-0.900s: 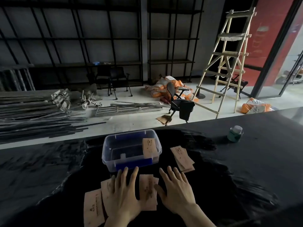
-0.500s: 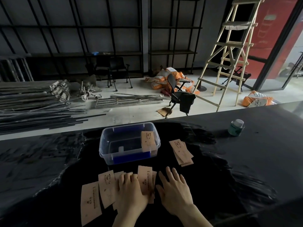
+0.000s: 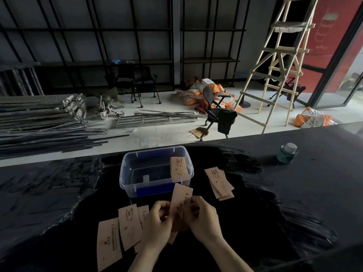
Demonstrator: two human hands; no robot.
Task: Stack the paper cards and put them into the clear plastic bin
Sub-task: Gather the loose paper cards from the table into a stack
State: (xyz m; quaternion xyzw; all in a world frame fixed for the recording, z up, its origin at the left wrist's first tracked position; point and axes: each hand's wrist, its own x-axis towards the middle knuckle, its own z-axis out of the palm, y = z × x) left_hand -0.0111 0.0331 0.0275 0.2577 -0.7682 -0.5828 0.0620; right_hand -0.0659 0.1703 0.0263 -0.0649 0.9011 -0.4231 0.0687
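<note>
My left hand and my right hand together grip a small stack of tan paper cards, lifted off the black table just in front of the clear plastic bin. One card leans inside the bin at its right side. More cards lie flat to the left of my hands: one at the far left, a second beside it, and a third partly under my left hand. Another pile of cards lies to the right of the bin.
A green-labelled tin stands on the table at the far right. The table's far edge runs just behind the bin. Beyond it lie metal rods, a toppled office chair, a wooden ladder and orange sacks.
My hands were flat on the cards on the table; they have since closed around a few cards and lifted them up between both hands. The view tilted slightly downward.
</note>
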